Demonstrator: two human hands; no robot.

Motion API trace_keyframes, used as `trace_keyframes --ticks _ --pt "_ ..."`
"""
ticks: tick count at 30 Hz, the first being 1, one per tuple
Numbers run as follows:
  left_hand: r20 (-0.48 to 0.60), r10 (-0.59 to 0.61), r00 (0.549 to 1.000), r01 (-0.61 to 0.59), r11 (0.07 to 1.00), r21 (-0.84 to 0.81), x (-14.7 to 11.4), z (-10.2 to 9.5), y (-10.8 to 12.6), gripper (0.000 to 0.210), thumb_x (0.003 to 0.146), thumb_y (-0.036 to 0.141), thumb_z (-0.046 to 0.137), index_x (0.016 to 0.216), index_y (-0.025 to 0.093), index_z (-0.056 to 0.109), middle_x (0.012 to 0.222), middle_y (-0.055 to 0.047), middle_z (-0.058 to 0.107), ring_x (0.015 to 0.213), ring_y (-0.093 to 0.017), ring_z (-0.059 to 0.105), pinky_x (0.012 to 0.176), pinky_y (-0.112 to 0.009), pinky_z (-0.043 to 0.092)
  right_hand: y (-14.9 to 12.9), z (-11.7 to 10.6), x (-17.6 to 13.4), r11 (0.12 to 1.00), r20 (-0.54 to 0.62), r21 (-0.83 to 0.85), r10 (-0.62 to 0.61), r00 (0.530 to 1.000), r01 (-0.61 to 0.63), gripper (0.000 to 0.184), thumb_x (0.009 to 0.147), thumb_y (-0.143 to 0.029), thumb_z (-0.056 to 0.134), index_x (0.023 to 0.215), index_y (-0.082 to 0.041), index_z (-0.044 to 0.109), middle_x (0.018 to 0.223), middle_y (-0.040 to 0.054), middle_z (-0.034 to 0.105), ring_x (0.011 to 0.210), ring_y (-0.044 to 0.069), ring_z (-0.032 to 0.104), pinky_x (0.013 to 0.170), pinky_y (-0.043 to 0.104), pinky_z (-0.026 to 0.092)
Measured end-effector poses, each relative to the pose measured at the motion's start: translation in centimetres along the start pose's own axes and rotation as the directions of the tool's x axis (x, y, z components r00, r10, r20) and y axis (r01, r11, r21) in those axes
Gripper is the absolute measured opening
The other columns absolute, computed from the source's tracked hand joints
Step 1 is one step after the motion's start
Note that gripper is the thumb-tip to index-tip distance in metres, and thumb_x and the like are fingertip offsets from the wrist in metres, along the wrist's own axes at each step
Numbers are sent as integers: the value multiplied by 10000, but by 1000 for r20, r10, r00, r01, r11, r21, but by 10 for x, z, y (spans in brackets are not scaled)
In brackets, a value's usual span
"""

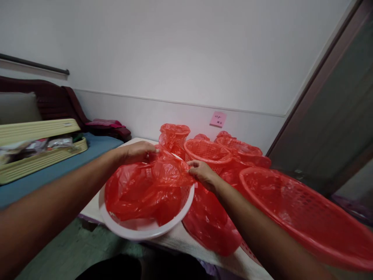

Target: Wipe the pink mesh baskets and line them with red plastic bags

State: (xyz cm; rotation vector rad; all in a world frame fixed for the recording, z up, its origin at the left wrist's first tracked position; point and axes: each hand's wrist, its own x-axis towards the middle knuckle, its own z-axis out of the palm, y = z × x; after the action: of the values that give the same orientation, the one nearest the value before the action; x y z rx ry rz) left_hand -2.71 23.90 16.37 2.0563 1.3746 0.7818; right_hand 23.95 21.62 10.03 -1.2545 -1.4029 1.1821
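A thin red plastic bag [140,194] lies loosely inside a round white basket [145,233], its upper part lifted above the rim. My left hand [140,152] pinches the bag's edge at the far left side of the basket. Over the basket's right rim, my right hand [203,173] grips another part of the same bag between thumb and fingers. A stretch of see-through red film spans the gap between both hands. Part of the basket's far rim is hidden by the bag and my left hand.
Several red baskets, including a round one [208,151] and a large one [305,217], stand behind and right, lined with red bags. A pink note [218,119] is on the wall. At left, a long cream box [43,159] holding packets lies on a blue surface [101,146].
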Motion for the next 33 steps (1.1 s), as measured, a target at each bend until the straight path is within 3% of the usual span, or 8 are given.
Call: trace_keyframes --ticks 3,5,7,10,15,22,27,33 --pt "160 -5 987 26 991 -130 -6 6 8 395 780 580 578 720 204 685 645 -68 655 556 -193 592 523 -335 489 -1 1 -3 1000 -14 -4 1 1000 -1 164 518 -179 598 677 -188 559 500 -72 515 446 81 416 470 219 308" --pt "193 3 981 30 985 -170 -10 8 11 376 751 575 635 740 202 680 647 -49 645 541 -167 564 510 -308 458 2 2 -2 1000 -53 -20 -16 998 15 167 521 -176 596 678 -196 541 481 -82 500 441 81 407 465 220 297" --pt "149 12 989 17 981 -192 -11 7 11 325 758 525 636 792 203 670 694 -38 659 563 -153 571 526 -290 449 6 4 -1 998 -97 -39 -46 994 43 191 526 -175 593 709 -199 544 474 -95 483 440 82 406 469 221 292" --pt "-22 -2 1000 -3 983 -184 -4 5 6 253 795 441 579 864 200 619 720 -16 648 567 -131 564 547 -277 442 10 7 0 995 -143 -62 -87 986 79 209 539 -194 606 738 -205 544 484 -106 473 439 84 410 474 223 291" --pt "-253 42 967 -40 999 11 12 -1 -13 287 882 446 571 783 177 573 654 36 523 570 -108 485 567 -271 414 12 10 -6 992 -143 -63 -114 983 106 201 571 -291 644 701 -218 509 488 -102 459 437 84 393 466 225 306" --pt "-230 110 967 -52 968 246 10 12 -31 378 930 486 552 720 172 566 635 50 509 570 -106 491 600 -280 441 11 4 -5 978 -74 -159 -150 986 137 181 596 -331 633 601 -222 488 492 -71 479 456 100 422 475 236 316" --pt "-265 169 949 -76 942 327 10 15 -26 351 948 486 518 828 168 610 768 11 601 722 -143 584 723 -333 491 17 -1 5 932 -128 -307 -240 962 191 152 614 -240 603 577 -221 457 538 -69 464 532 105 410 531 233 277" --pt "-287 57 956 63 919 390 29 -2 -32 308 936 454 563 954 157 641 945 -36 666 857 -168 638 815 -389 528 14 2 0 886 -147 -418 -283 948 200 147 607 -136 586 565 -215 470 558 -55 479 586 121 408 570 246 252"
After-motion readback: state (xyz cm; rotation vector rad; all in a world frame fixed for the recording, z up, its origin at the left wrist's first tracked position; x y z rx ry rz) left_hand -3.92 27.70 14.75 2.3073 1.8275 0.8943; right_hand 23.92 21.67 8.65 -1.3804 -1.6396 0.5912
